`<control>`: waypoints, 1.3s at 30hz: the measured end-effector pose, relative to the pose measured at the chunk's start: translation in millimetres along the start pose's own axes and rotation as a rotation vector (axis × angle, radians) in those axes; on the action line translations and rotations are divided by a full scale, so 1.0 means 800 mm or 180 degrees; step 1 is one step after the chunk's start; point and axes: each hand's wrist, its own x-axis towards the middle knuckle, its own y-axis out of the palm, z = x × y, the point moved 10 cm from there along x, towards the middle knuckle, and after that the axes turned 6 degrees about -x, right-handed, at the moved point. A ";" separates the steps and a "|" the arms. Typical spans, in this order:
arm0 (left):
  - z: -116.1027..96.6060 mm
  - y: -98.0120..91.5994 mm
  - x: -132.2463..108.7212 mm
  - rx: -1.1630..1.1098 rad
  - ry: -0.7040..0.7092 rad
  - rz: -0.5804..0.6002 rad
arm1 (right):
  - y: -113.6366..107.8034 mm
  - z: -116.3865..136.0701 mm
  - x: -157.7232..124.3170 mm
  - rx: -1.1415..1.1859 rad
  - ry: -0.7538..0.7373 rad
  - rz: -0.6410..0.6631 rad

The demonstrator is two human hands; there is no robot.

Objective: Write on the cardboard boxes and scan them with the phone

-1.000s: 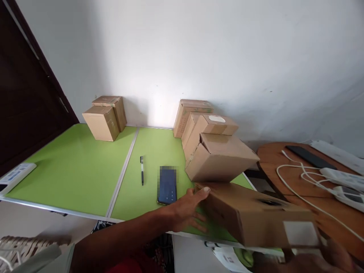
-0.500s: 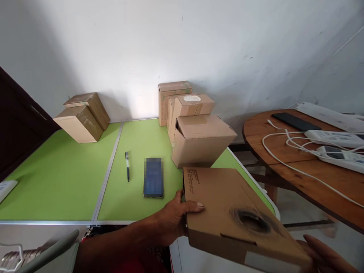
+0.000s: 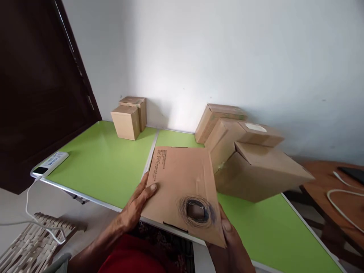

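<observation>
Between my two hands is a flat cardboard box [image 3: 179, 178], held over the front edge of the green table [image 3: 113, 167]. Printed text runs along its left side, and a hole ringed with dark scribbles is near its lower right corner. My left hand [image 3: 139, 204] grips the left edge, thumb on top. My right hand [image 3: 230, 235] closes on the lower right edge, its thumb also on the face. Just beyond the right side of the held box stands a larger cardboard box [image 3: 258, 174].
More cardboard boxes [image 3: 222, 113] stand against the wall at the back right. Two small boxes [image 3: 126, 123] are at the back left. A white power strip [image 3: 52, 163] lies on the left table corner. To the right is a wooden table [image 3: 327, 178] with white cables.
The flat box has moved left and turned to face me more squarely. My right hand has come further into view on its edge. The camera view has swung left.
</observation>
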 end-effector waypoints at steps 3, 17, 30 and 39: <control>-0.019 -0.036 -0.009 -0.0292 0.0316 -0.0099 | 0.031 0.006 0.015 -0.0737 -0.0074 0.0095; -0.168 -0.064 -0.021 0.2998 0.2190 0.0211 | 0.103 0.127 0.016 -0.3269 -0.2727 -0.0728; -0.208 -0.012 -0.009 0.4022 0.2900 -0.0125 | 0.109 0.042 0.080 -0.3416 -0.1762 -0.0261; -0.104 -0.088 0.029 0.0189 0.0949 0.0303 | 0.095 -0.099 0.056 -0.0014 0.0527 0.0287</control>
